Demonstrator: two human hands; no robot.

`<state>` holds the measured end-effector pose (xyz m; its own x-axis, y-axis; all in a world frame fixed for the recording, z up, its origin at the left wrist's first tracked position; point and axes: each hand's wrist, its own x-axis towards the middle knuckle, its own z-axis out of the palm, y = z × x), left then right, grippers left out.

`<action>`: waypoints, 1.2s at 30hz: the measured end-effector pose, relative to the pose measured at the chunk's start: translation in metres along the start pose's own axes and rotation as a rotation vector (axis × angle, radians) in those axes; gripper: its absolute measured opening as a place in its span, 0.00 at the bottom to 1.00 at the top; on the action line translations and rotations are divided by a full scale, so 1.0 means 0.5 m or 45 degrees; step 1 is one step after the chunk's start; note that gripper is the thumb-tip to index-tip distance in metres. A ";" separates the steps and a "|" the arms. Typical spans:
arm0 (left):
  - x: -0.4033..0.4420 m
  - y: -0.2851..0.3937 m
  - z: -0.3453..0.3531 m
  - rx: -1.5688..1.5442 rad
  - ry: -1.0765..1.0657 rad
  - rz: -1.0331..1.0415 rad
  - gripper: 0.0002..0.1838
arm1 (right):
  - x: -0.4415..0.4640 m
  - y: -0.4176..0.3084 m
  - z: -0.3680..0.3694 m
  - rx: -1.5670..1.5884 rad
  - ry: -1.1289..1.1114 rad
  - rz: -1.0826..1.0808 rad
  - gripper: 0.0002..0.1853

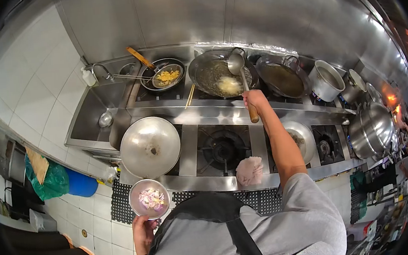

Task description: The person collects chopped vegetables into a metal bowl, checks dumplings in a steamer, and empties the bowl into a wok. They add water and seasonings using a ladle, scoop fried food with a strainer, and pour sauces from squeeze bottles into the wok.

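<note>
In the head view, my right hand [257,99] is wrapped round the wooden handle of a metal ladle [236,64]. The ladle's bowl hangs over the far side of a dark wok [197,82] of bubbling oil, where a pale, foamy piece of food [229,85] floats. Down by my body, my left hand [144,231] grips the near rim of a small metal bowl [134,206]. Sliced purple-white onion [151,200] lies in that bowl. Most of my left fingers are hidden beneath it.
A strainer with fried yellow food [168,76] rests over a pan at back left. Beside the wok stand a second oil wok [282,79] and a pot [327,81]. Nearer are a large upturned wok [150,146], a burner [223,147] and a cloth [250,171]. Flames [395,103] show far right.
</note>
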<state>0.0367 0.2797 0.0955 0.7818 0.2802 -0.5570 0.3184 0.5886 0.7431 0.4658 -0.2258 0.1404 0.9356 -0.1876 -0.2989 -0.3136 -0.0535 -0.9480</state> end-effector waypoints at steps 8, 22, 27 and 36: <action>0.004 0.001 -0.055 0.000 0.043 0.015 0.15 | -0.018 -0.021 0.029 0.074 -0.029 0.110 0.09; 0.012 -0.023 -0.092 -0.079 0.099 -0.069 0.15 | -0.064 -0.070 0.020 0.863 -0.443 0.357 0.05; 0.012 -0.022 -0.101 -0.105 0.145 -0.003 0.19 | -0.157 -0.087 0.016 0.903 -0.655 0.370 0.11; 0.018 0.041 -0.141 -0.110 0.334 0.095 0.16 | -0.363 -0.035 0.121 1.067 -1.079 0.579 0.26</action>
<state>0.0125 0.3478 0.0798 0.6325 0.5049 -0.5874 0.2099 0.6182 0.7575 0.3112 -0.1316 0.2046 0.6782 0.6728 -0.2955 -0.7237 0.5415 -0.4278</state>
